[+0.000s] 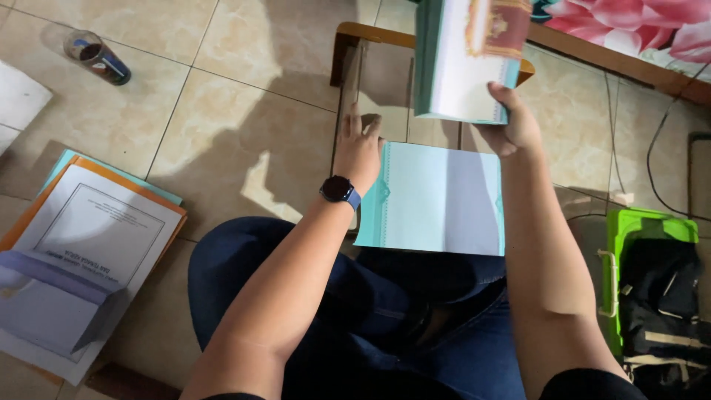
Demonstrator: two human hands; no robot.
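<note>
My right hand [511,122] grips the lower edge of a thick stack of pale sheets with teal edges [463,59], held upright above a small wooden table [355,33]. My left hand [359,148], with a dark watch on the wrist, rests fingers apart on the left edge of a single pale teal-bordered sheet [437,200] that lies flat on the table in front of my lap. I sit on the floor in dark blue jeans.
A pile of papers and orange and teal folders [89,244] lies on the tiled floor at left. A glass with a dark object [96,55] lies at upper left. A green bin holding a black bag [655,289] stands at right. Cables trail at far right.
</note>
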